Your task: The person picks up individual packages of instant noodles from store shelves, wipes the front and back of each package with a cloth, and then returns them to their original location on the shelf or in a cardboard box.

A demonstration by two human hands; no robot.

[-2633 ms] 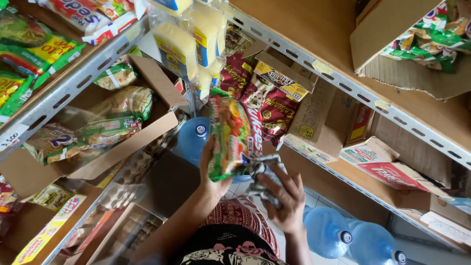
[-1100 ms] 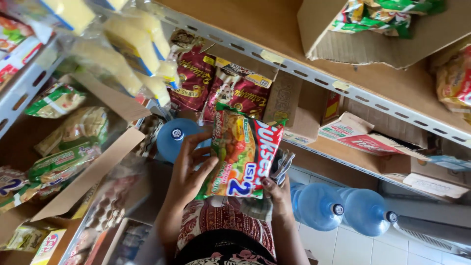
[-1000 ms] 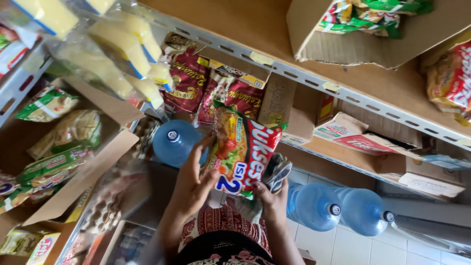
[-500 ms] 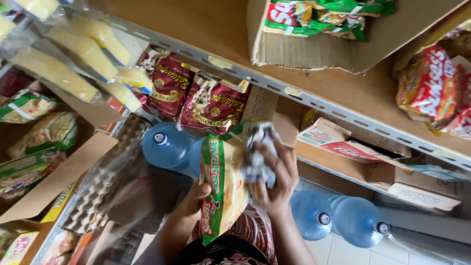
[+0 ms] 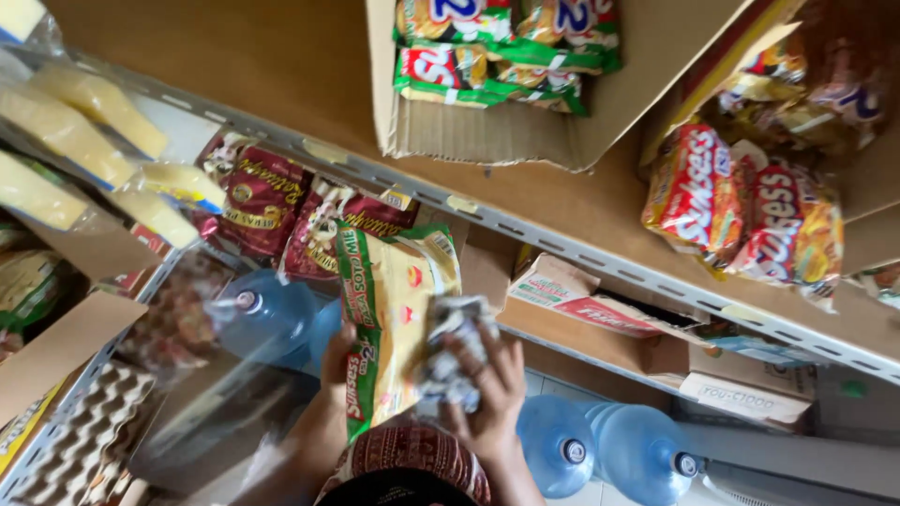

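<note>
While the left hand [image 5: 337, 351] grips the yellow noodle pack [image 5: 394, 319] upright, its long axis runs twelve to six. At three o'clock, touching it, the right hand [image 5: 487, 394] clutches crumpled plastic [image 5: 450, 351].

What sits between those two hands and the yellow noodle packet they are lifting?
Nothing visible. The left hand grips the yellow noodle packet at its edge, while the right hand presses a crumpled silvery wrapper against its front.

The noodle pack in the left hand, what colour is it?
Yellow with green edges, the noodle pack shows best in the head view.
</note>
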